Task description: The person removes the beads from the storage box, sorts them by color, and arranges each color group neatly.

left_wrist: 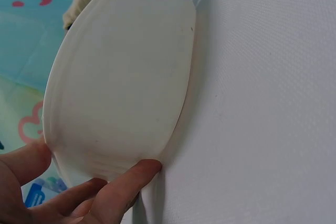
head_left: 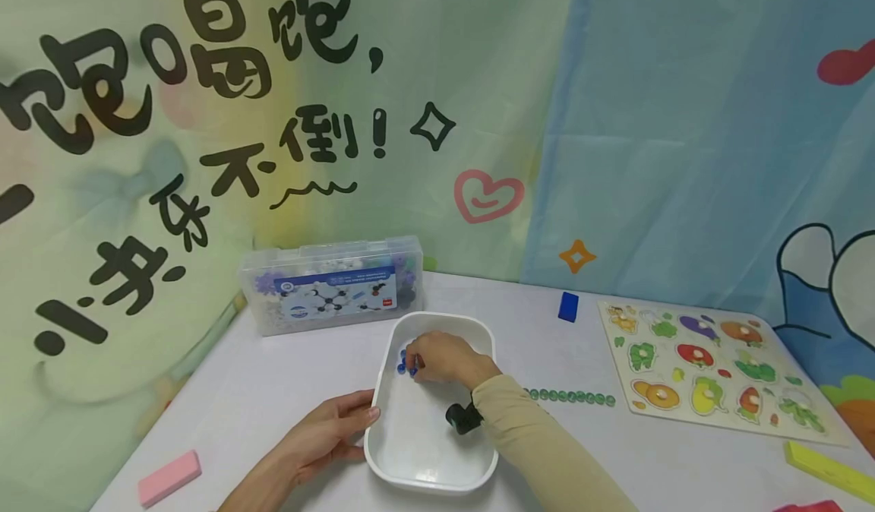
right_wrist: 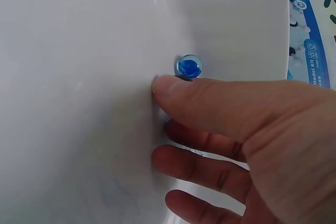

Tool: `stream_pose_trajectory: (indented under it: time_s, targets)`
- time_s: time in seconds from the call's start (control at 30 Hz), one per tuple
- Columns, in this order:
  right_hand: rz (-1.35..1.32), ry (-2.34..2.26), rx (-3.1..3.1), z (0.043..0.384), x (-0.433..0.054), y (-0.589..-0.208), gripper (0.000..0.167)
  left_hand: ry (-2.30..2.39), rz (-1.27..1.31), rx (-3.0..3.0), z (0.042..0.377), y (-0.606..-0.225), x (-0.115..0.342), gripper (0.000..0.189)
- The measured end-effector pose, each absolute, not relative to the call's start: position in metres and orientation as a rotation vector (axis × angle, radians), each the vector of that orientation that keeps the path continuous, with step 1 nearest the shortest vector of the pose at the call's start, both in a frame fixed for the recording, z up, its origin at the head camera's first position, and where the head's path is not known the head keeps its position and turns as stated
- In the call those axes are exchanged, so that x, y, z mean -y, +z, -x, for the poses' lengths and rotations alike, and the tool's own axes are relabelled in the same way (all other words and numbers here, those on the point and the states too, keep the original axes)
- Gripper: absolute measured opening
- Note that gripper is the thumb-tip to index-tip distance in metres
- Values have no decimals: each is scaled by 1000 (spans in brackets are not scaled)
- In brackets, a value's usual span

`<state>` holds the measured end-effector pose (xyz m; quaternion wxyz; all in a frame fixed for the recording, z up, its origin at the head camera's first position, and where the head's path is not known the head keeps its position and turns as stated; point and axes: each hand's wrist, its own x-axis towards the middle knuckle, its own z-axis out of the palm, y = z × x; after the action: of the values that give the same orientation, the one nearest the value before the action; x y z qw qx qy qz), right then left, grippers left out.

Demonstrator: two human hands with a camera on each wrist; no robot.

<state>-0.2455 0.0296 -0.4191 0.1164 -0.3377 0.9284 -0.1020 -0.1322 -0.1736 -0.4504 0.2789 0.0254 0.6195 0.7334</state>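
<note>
A white tray (head_left: 427, 478) lies on the table in front of me. My left hand (head_left: 324, 432) grips its left side, the thumb at the rim and the fingers against the outer wall. Inside the tray's far left part, my right hand (head_left: 444, 356) is curled downward, thumb and fingertips among a few small blue marbles (head_left: 401, 369). One marble sits right at the fingertips, mostly hidden by the thumb. In the right wrist view another blue glass marble (right_wrist: 189, 66) shows just beyond the thumb, against the tray wall.
Behind the tray stands a clear plastic model-kit case (head_left: 335, 292). A row of green marbles (head_left: 570, 396) lies right of the tray, near a vegetable puzzle board (head_left: 724, 371). Around these are a blue block (head_left: 568, 307), a pink block (head_left: 169, 478) and a yellow block (head_left: 830, 469).
</note>
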Motion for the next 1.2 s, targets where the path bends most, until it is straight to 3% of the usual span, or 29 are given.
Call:
stream_pose_trajectory:
  time_s: [0.37, 0.63, 0.83, 1.0, 1.2]
  targets:
    - [996, -321, -2721, 242, -40, -417, 9, 1948, -52, -1679, 131, -454, 170, 67]
    - [1140, -540, -2673, 230, -69, -376, 12, 1919, -12, -1735, 131, -449, 170, 70]
    - [1112, -646, -2700, 208, -121, -353, 16, 1923, -47, -1738, 131, -448, 170, 71]
    - [1045, -720, -2720, 192, -172, -359, 14, 1908, -25, -1741, 132, -450, 171, 71]
    - [914, -758, -2697, 176, -215, -392, 14, 1893, -19, -1743, 132, -448, 172, 72]
